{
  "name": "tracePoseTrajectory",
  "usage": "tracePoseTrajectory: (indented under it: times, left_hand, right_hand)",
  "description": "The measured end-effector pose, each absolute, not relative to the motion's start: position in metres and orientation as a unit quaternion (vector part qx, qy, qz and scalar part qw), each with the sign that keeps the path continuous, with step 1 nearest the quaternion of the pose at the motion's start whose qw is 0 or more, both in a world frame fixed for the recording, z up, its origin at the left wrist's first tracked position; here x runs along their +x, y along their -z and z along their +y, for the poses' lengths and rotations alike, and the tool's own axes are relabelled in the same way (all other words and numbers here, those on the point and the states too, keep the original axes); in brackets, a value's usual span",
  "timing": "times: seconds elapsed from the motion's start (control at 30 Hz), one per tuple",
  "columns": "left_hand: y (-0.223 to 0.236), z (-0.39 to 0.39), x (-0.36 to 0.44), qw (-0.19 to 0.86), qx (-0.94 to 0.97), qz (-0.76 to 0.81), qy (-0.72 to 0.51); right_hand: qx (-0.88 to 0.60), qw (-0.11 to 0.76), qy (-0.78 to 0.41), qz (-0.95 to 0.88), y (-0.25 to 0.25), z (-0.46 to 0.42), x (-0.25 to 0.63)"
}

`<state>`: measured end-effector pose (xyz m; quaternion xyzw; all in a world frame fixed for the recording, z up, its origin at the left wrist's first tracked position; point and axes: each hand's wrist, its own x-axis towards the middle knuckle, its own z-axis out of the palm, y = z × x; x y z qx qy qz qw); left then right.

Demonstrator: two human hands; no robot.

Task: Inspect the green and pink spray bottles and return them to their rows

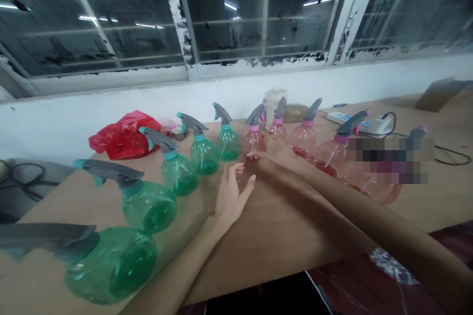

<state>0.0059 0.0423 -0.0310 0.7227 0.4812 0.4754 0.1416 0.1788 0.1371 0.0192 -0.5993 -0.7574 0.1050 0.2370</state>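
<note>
Toward the back middle of the table, my right hand (279, 152) reaches to a pink spray bottle (254, 141) with a grey trigger head. Its thumb lies across the lower front of the bottle; the other fingers are partly hidden and blurred. Just in front and to the left, my left hand (232, 194) is open, fingers loosely bent and thumb apart, holding nothing. A green spray bottle (228, 143) stands nearest beyond it. More green bottles (180, 174) curve toward the left front. Other pink bottles (303, 137) run to the right, partly behind my right arm. Coloured liquid lies low in the bottles.
A red plastic bag (127, 135) lies at the back left. Behind the pink bottles are a whitish jug (274, 101) and a power strip (345, 120) with cables. A cardboard piece (436, 94) sits at the far right. A wall and windows rise behind the table.
</note>
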Motion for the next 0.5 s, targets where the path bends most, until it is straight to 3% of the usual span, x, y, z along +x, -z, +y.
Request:
tracePoseTrajectory:
  times: [0.33,0.5]
  left_hand:
    - [0.032,0.041,0.007,0.185,0.712,0.504,-0.453]
    - [0.031,0.042,0.007,0.189,0.713,0.508,-0.445]
  right_hand:
    - [-0.617,0.241,-0.097,-0.743,-0.017,0.161,0.168]
    - [-0.607,0.292,-0.079,-0.735,-0.009,0.146,0.174]
